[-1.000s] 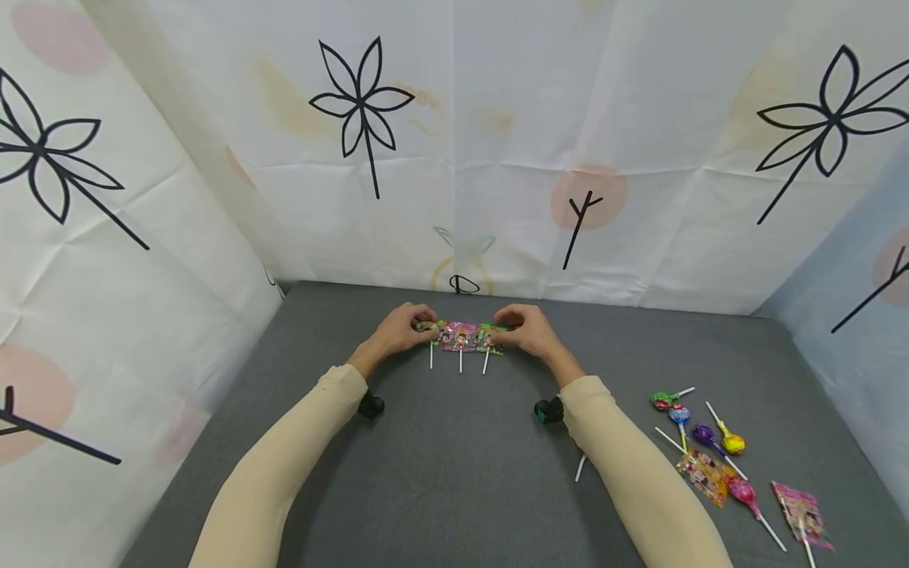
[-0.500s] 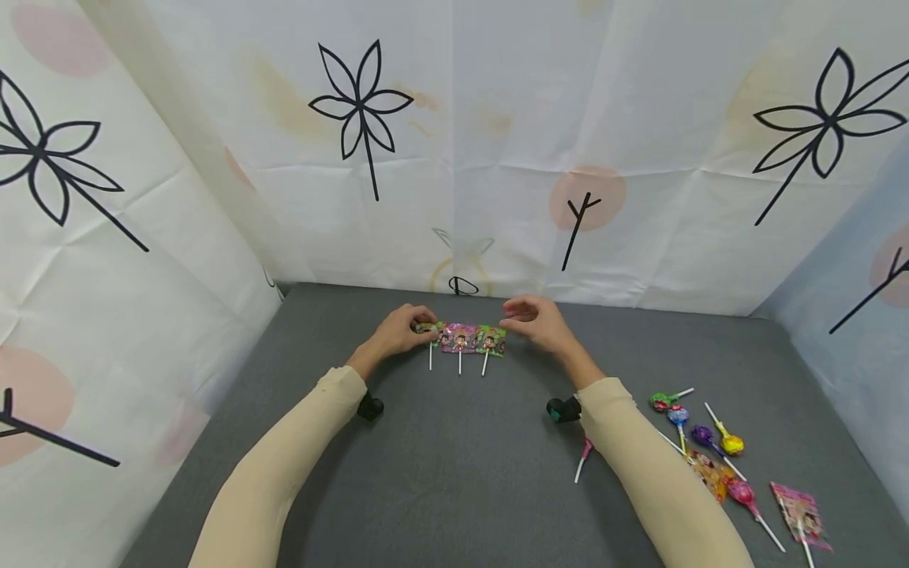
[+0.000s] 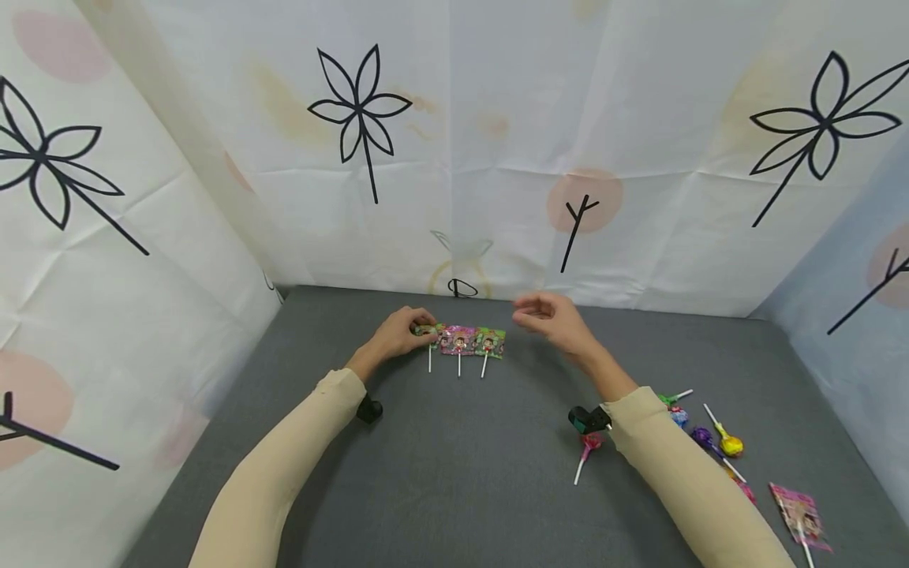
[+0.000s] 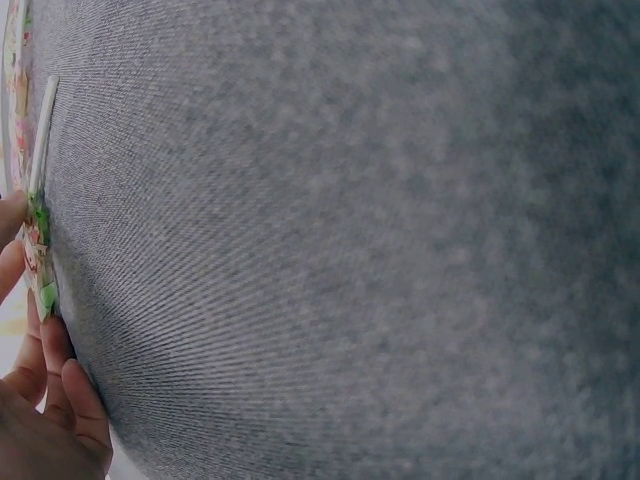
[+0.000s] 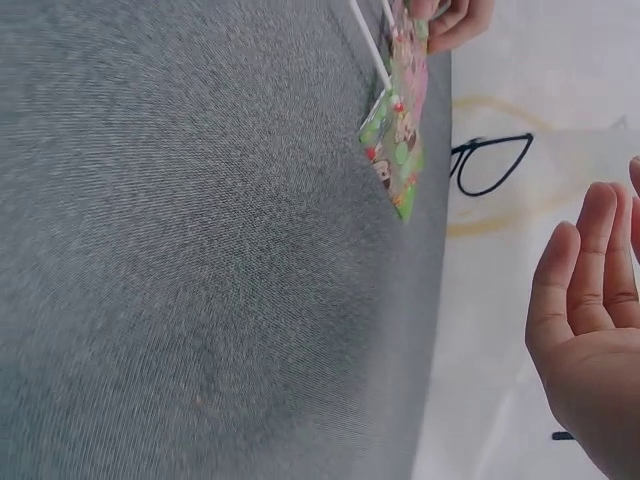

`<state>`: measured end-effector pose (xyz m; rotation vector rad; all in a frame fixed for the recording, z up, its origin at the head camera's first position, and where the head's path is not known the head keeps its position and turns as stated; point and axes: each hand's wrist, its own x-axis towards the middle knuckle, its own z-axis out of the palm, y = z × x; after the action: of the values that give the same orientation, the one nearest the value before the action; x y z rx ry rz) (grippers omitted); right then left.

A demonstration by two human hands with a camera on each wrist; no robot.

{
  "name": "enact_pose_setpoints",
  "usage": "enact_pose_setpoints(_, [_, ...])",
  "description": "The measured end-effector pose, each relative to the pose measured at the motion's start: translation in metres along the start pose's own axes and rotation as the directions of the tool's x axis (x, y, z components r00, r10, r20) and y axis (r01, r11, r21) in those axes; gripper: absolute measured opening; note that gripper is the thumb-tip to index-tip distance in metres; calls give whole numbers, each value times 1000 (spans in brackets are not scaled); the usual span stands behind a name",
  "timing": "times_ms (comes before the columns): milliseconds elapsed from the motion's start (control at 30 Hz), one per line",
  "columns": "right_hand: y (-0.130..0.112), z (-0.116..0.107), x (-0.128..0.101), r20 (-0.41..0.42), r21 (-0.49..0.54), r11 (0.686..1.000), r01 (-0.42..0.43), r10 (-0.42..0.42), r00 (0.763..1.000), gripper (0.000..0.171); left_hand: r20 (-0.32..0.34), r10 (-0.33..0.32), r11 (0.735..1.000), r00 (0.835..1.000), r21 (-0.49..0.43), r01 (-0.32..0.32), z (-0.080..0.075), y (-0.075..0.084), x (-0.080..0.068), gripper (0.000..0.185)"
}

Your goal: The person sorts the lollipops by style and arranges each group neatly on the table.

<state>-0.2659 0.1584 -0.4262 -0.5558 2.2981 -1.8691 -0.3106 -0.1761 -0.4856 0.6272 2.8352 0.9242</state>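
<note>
Three flat, printed lollipop packets lay in a row on the counter [image 3: 454, 481]; small cartoon faces showed on their glossy clear wrappers, but any lettering was too small to read. The left green packet [image 4: 38, 240] sat at one end, the pink packet [image 3: 458, 339] in the middle, and the right green packet [image 3: 490, 341] at the other end, each with a thin white stick pointing toward the person. The left hand [image 3: 398, 334] pinched the left green packet between thumb and fingers. The right hand [image 3: 557, 319] was raised beside the right green packet, apart from it, its fingers loosely bent and holding nothing. The counter had a grey, finely ribbed, cloth-like surface. A round, red-pink lollipop [image 3: 591, 442] lay near the right wrist. Farther right were a round yellow lollipop [image 3: 731, 446], a dark purple lollipop [image 3: 703, 436] and a square pink-wrapped packet [image 3: 798, 509], with others partly hidden by the beige sleeve [image 3: 696, 473]. Behind hung creased white fabric [image 3: 490, 118] with black line-drawn leaves and pale circles.
</note>
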Motion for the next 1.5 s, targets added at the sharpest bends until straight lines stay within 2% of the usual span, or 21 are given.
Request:
enact_pose_setpoints(167, [-9,-6,-15,20,21,1000,-6,6,1000,27,2,1,1000,1000,-2,-1,1,0,0,29])
enact_pose_setpoints(467, [-18,-30,-52,20,-16,999,-39,39,999,29,12,1,1000,1000,-1,-1,2,-4,1,28])
enact_pose_setpoints(933, [-20,-76,-99,-42,40,998,-47,49,998,25,5,3,1000,1000,2,-3,3,-3,2,29])
enact_pose_setpoints(1133, [-18,-89,-117,-39,45,997,-58,59,997,24,9,-13,1000,1000,1,13,5,-4,1,29])
enact_pose_setpoints(1367, [-15,-101,-138,-32,90,994,-64,67,997,21,6,19,1000,1000,-7,-19,2,-3,0,28])
enact_pose_setpoints(1500, [-13,-108,-148,-36,49,996,-80,82,996,21,12,10,1000,1000,-9,-9,2,-2,0,28])
